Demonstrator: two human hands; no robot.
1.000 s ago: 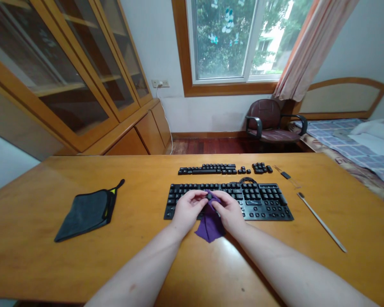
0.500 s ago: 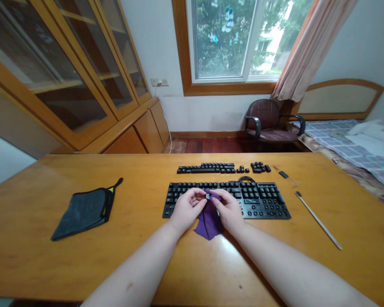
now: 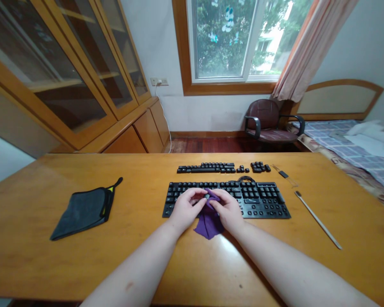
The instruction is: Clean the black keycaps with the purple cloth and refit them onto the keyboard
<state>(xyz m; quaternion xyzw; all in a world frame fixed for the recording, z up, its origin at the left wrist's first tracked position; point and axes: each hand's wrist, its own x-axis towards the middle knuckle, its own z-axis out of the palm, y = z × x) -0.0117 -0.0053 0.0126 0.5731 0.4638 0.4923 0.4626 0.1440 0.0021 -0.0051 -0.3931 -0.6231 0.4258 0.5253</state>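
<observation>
Over the black keyboard (image 3: 265,207), my two hands meet at a small keycap (image 3: 207,196). My left hand (image 3: 187,209) pinches the keycap between thumb and fingers. A purple cloth (image 3: 208,224) is gripped in my right hand (image 3: 228,209), its upper part bunched against the keycap and its lower end hanging toward the desk. Part of the keyboard's lower rows has bare switches where keycaps are off. My hands and the cloth hide the keyboard's middle.
Loose keycaps (image 3: 206,168) lie in rows behind the keyboard. A wire keycap puller (image 3: 284,174) and a thin brush (image 3: 318,219) lie to the right. A folded grey cloth (image 3: 83,211) rests at left on the wooden desk (image 3: 141,179).
My right fingers have shifted slightly, and the purple cloth is folded further around the keycap. Otherwise my hands stay in place.
</observation>
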